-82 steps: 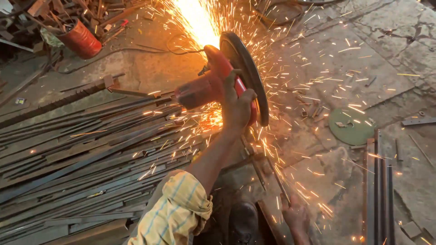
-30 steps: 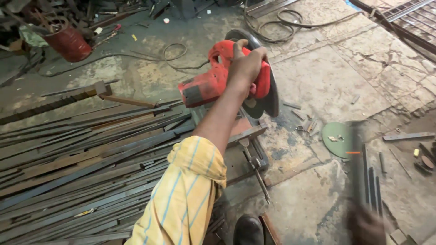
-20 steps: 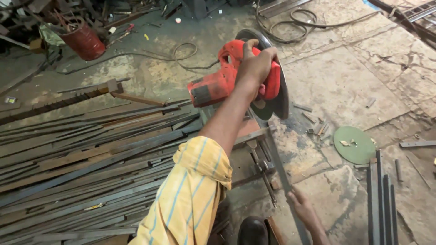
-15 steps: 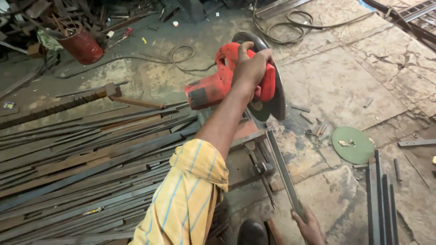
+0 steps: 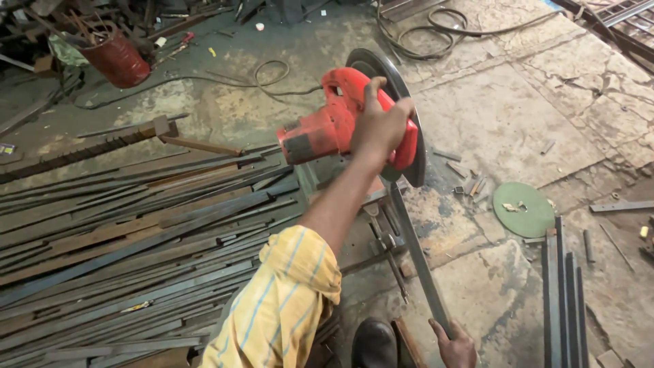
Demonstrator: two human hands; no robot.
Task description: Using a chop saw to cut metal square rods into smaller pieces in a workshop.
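Two hands share the work at a red chop saw with a dark round cutting disc (image 5: 381,116), which stands raised on the floor with no sparks showing. The left hand (image 5: 379,127) has its fingers wrapped tight around the saw's handle. The right hand (image 5: 455,344), at the picture's lower edge, has its fingers curled shut on the near end of a long flat grey steel strip (image 5: 417,255), which runs up under the disc. Judging by this, the strip is being set in place and no cut is under way. A large heap of long steel strips (image 5: 122,245) lies to the left; a green disc (image 5: 523,209) lies on the floor (image 5: 504,116) to the right.
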